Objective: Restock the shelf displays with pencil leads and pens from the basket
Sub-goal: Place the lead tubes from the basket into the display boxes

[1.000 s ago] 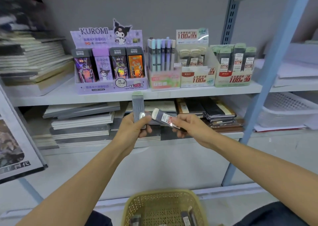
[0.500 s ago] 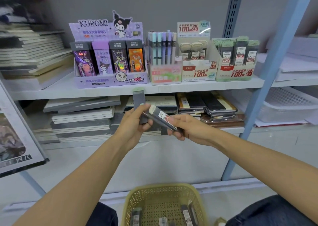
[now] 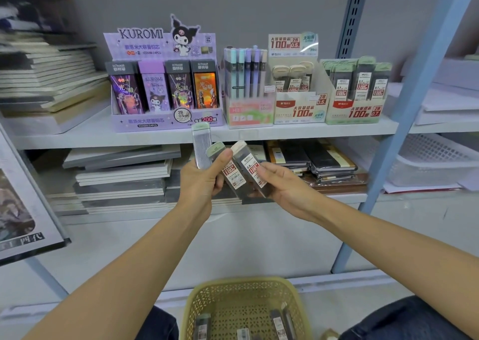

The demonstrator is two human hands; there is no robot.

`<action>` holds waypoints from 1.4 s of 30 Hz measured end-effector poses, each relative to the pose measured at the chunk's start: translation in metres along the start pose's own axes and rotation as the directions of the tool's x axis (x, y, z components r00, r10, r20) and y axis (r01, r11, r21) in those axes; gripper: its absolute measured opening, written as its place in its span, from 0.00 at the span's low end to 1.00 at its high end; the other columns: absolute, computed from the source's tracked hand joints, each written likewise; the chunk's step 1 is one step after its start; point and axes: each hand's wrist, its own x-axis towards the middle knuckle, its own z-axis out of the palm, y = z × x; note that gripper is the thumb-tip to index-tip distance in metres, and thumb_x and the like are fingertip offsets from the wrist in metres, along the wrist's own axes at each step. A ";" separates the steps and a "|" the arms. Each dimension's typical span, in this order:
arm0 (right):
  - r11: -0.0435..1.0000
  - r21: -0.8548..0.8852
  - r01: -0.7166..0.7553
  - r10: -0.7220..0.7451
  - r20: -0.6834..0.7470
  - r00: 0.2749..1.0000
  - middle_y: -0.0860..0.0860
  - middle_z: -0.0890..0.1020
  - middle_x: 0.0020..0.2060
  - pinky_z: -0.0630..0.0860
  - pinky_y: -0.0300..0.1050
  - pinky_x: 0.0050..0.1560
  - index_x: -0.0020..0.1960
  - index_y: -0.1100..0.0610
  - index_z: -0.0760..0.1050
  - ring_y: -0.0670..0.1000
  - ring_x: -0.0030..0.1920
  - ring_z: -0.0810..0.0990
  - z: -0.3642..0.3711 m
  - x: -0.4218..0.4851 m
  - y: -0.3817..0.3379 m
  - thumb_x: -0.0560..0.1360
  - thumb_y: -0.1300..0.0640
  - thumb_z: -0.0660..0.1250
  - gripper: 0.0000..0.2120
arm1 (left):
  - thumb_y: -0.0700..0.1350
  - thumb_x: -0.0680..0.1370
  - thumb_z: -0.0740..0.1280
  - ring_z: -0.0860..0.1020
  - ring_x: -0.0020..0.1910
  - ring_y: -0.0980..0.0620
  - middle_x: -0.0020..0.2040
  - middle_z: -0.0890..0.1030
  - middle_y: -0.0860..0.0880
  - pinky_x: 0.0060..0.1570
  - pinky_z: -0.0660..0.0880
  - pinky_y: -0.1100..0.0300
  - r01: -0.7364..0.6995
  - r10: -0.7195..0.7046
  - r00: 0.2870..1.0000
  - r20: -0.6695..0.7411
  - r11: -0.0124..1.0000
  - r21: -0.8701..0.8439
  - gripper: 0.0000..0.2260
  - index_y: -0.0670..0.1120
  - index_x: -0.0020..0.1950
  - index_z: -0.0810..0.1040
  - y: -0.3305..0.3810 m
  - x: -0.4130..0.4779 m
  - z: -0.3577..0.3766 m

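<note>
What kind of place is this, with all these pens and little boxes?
Probably a stationery shop. The shelf carries display boxes of pencil leads and pens, notebooks lie stacked beside and below them, and the left hand and right hand hold lead cases above a basket with more.

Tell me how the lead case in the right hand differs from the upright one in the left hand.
Cap: the right-hand case is cream-capped; the upright case has a pale green cap. Pose: the right-hand case leans left; the upright case stands vertical. Face: the right-hand case shows a red-and-white 0.5 label; the upright case shows none. Both are slim lead cases.
</note>
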 end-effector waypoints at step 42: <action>0.773 -0.490 0.403 -0.600 -0.359 0.715 0.48 0.86 0.45 0.80 0.38 0.44 0.59 0.57 0.75 0.47 0.48 0.85 -0.084 0.005 -0.160 0.79 0.59 0.64 0.09 | 0.48 0.76 0.71 0.69 0.25 0.55 0.27 0.74 0.49 0.32 0.74 0.59 -0.259 0.221 0.947 0.234 0.954 0.148 0.05 0.47 0.44 0.80 0.039 0.045 0.090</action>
